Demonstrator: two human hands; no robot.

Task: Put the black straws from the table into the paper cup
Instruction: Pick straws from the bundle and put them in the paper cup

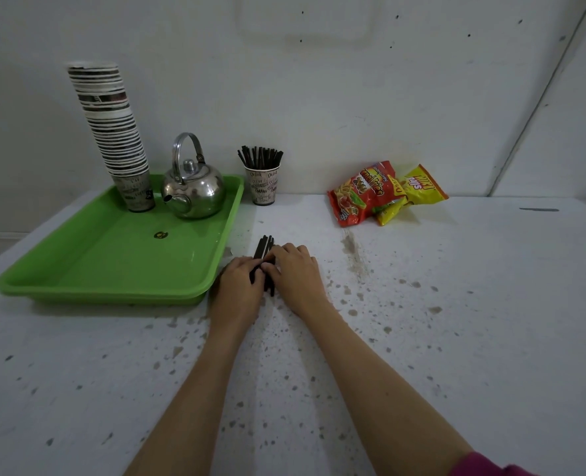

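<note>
White walls with small dark marks stand behind a white table (456, 304) that has many brown spots on it. Near the middle of the table lies a small bunch of black straws (265, 244). The left hand (238, 286) and the right hand (296, 274) come together over this bunch, one on each side. The fingers of both hands curl round the straws and hold them, and the far ends of the straws stick out past the fingertips. The bunch is low on the table, just beside the right edge of a green tray (113, 269). Farther back, close to the wall, stands a paper cup (263, 187) with brown writing on it. It is upright and has more black straws standing inside it, their tops fanning out above the rim. The cup is just beside the far right corner of the tray and well apart from the hands. On the tray stands a tall stack of paper cups (113, 132) that leans a little, and next to it sits a shiny metal kettle (193, 190) with its handle up. To the right, near the wall, lie a red snack bag (362, 194) and a yellow snack bag (418, 187), touching each other. A bit of pink sleeve (483, 467) shows at the bottom right corner.
</note>
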